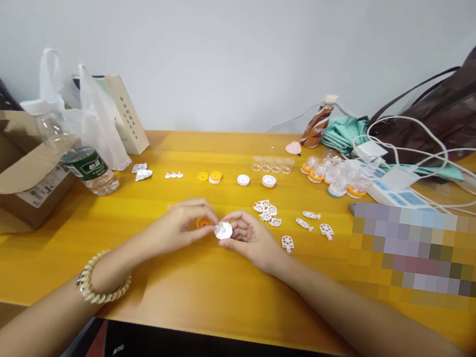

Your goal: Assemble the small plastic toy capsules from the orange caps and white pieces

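Note:
Both my hands meet at the middle of the yellow table [55, 247]. My left hand [180, 226] is curled over a small orange round piece [204, 223], fingertips pinching toward the centre. My right hand [247, 240] is closed on a small white round part [223, 231] held between thumb and fingers. The two parts sit close together, nearly touching. A cream beaded bracelet [102, 289] circles my left wrist.
Flat white cut-out pieces [267, 212] lie just beyond my right hand. Behind them are yellow and white caps [215, 176], clear little cups [273, 164] and assembled capsules [335, 177]. A water bottle [88, 169] and open cardboard box [0, 169] stand left. A power strip with cables [395, 192] and brown bag [460, 109] lie right.

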